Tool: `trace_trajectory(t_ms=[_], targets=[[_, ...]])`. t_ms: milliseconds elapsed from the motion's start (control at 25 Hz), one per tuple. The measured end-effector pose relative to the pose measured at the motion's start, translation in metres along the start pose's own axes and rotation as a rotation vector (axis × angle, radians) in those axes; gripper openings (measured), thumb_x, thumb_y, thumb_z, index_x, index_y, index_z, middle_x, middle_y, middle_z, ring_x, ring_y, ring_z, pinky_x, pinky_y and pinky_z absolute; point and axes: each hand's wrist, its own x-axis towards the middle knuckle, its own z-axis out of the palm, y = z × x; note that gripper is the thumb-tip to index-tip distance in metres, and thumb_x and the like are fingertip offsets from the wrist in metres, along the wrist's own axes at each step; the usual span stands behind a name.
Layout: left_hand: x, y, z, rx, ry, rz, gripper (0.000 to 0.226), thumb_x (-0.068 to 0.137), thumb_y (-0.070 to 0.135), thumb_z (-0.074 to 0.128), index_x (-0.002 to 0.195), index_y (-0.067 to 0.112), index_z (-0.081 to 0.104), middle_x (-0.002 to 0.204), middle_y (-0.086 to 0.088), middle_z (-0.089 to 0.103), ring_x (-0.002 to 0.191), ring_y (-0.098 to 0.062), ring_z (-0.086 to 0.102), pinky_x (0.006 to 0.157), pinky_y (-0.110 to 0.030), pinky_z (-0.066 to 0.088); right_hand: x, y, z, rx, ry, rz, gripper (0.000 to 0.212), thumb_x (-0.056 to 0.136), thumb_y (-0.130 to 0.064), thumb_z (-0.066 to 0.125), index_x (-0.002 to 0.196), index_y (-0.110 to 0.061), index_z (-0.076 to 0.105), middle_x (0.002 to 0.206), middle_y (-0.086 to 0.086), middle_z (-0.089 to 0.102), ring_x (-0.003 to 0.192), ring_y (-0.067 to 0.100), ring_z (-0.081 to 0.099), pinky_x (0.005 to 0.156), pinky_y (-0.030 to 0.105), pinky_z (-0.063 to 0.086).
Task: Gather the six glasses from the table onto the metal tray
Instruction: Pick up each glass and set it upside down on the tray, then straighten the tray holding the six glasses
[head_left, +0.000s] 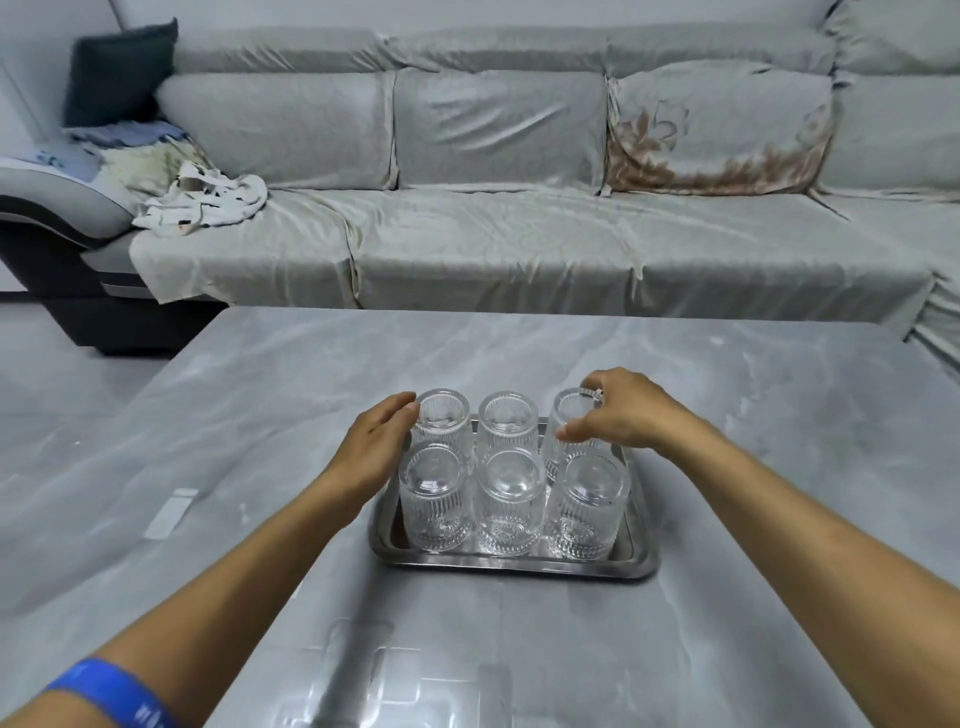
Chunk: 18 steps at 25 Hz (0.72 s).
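— Head view: where are the six glasses (506, 470) found?

— All six are seen on the metal tray (514, 565), set in two rows of three, mouths down. None is left out on the grey worktop (753, 467). The rows are packed so that neighbours stand touching or just beside each other, which is likely why all six fit inside the raised rim.

— How is the right hand (631, 415) placed?

— It is laid over the far right glass (569, 415), thumb on the near side and fingers curled over the far edge of the base. Its grip is closed around that glass, probably so the glass can be seated squarely behind the front one.

— And the left hand (376, 447)?

— It is held flat and loose, nothing clasped in it. The fingertips are set against the side of the far left glass (442, 423). Whether the glass is pressed or only touched cannot be told. A steadying purpose is judged likely, so that the row is not pushed sideways.

— How far along is the task judged to be?

— Nearly done; only the release of the last glass appears to be outstanding.

— What risk is seen?

— A knock between such tightly packed glasses could tip one.
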Motion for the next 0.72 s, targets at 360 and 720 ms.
trace_trajectory(t_ms=[360, 720], targets=[[-0.002, -0.008, 0.001, -0.027, -0.021, 0.022, 0.036, 0.099, 0.037, 0.043, 0.129, 0.025, 0.06, 0.122, 0.011, 0.065, 0.116, -0.009, 0.058, 0.094, -0.03, 0.046, 0.004, 0.004, 0.008, 0.024, -0.031, -0.022, 0.093, 0.061, -0.05, 0.086, 0.139, -0.014, 0.051, 0.141, 0.006, 0.056, 0.116, 0.027, 0.059, 0.087, 0.037, 0.054], [-0.022, -0.042, 0.019, -0.599, 0.13, -0.095, 0.048, 0.1, 0.047, 0.035, 0.131, 0.021, 0.059, 0.138, 0.003, 0.057, 0.121, -0.005, 0.056, 0.096, -0.023, 0.041, -0.064, 0.04, 0.083, 1.511, 0.342, 0.116, 0.046, 0.099, -0.049, 0.035, 0.128, -0.02, 0.058, 0.132, -0.002, 0.06, 0.105, 0.003, 0.062, 0.081, 0.018, 0.048]])
